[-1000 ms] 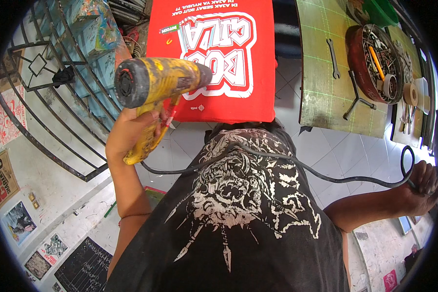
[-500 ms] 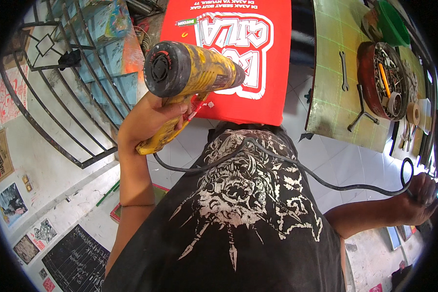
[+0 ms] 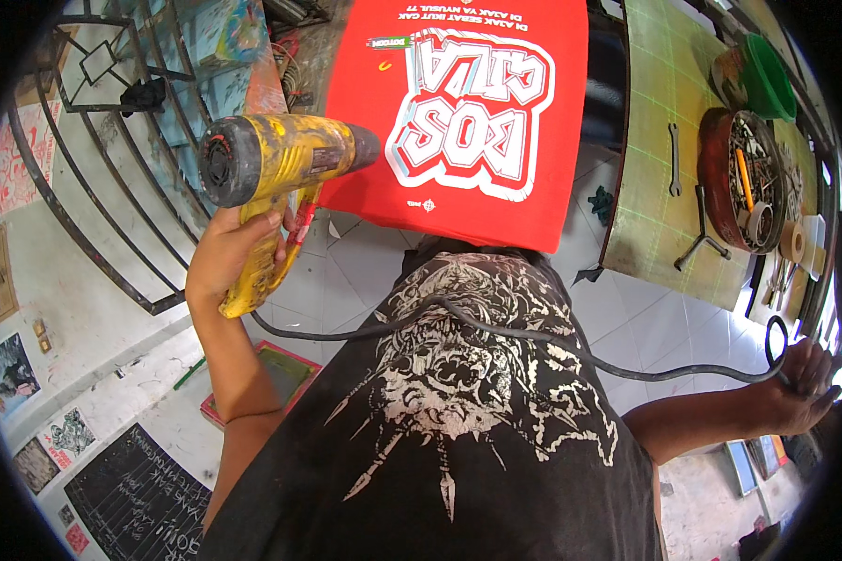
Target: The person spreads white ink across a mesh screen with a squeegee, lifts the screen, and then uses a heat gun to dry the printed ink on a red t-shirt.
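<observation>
My left hand (image 3: 223,257) is wrapped round the handle of a worn yellow and black heat gun (image 3: 290,154). Its dark nozzle points right, over the left edge of a red T-shirt (image 3: 543,210) that lies flat with a large white print. From the foot of the handle a black cord (image 3: 533,338) runs across the front of my black printed shirt. Far to the right, the cord loops up at my right hand (image 3: 803,388), whose fingers are curled closed on it. Bright light and the dark rim partly hide that hand.
On the right, a greenish board (image 3: 646,215) bears a spanner (image 3: 675,161), a T-shaped wrench (image 3: 702,229), a round red tray (image 3: 716,178) of small items and a green tub (image 3: 769,79). A black metal grille (image 3: 94,215) stands left; a red-framed screen (image 3: 217,411) lies lower left.
The heat gun has moved left and slightly down with my left hand, uncovering more of the print. The view has shifted a little; my right hand stays by the cord loop.
</observation>
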Demonstrator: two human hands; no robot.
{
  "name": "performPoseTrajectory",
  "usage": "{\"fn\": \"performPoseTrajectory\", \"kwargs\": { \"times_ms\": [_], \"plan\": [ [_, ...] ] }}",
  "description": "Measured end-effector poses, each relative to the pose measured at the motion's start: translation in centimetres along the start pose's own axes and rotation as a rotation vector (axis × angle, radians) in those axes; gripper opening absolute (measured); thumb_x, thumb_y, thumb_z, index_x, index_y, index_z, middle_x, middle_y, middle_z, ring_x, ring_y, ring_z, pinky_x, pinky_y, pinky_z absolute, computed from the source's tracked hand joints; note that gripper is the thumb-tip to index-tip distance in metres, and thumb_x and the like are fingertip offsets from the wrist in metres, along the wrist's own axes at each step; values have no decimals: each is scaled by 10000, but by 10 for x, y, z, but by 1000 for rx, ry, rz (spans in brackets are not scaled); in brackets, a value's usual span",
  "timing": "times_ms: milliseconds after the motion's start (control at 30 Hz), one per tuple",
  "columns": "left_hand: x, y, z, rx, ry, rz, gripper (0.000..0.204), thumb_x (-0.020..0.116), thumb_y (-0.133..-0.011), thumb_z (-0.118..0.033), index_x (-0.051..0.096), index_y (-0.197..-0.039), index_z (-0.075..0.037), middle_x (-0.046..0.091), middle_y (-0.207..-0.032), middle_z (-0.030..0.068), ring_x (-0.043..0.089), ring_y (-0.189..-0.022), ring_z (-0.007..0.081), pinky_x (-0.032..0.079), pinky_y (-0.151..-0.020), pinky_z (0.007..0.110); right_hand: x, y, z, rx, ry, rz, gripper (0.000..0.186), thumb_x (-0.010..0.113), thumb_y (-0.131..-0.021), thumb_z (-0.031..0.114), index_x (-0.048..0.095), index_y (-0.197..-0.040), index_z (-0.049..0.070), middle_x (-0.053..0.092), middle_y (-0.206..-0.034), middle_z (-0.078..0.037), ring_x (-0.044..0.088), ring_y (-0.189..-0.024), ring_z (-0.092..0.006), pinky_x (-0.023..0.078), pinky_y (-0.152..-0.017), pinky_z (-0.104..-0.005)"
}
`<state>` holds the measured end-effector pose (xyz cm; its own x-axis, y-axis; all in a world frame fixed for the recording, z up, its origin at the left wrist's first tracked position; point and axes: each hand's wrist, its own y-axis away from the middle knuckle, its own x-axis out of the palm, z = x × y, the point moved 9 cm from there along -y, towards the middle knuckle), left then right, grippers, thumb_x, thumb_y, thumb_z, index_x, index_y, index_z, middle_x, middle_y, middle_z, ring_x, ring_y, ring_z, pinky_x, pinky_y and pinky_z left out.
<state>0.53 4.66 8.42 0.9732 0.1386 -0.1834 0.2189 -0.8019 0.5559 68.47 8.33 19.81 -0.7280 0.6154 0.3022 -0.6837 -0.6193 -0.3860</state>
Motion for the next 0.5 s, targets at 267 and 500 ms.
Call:
{"fn": "performPoseTrajectory", "kwargs": {
  "times_ms": [267,500],
  "plan": [
    [-3,-11,2,63,-67,72,249,522,-884,-47,538,-1117,41,594,-897,107,570,-629,155,473,-578,286,10,1,14,47,-336,266,245,456,-939,114,499,-969,-125,448,-633,-85,373,-527,-150,289,-507,-307],
    [-11,-21,10,28,-81,95,285,603,-875,-78,541,-1141,5,608,-852,65,583,-667,124,484,-605,277,50,35,32,-40,-26,-124,167,444,-929,81,438,-781,5,290,-571,-14,226,-476,-105,206,-498,-290]
  ]
}}
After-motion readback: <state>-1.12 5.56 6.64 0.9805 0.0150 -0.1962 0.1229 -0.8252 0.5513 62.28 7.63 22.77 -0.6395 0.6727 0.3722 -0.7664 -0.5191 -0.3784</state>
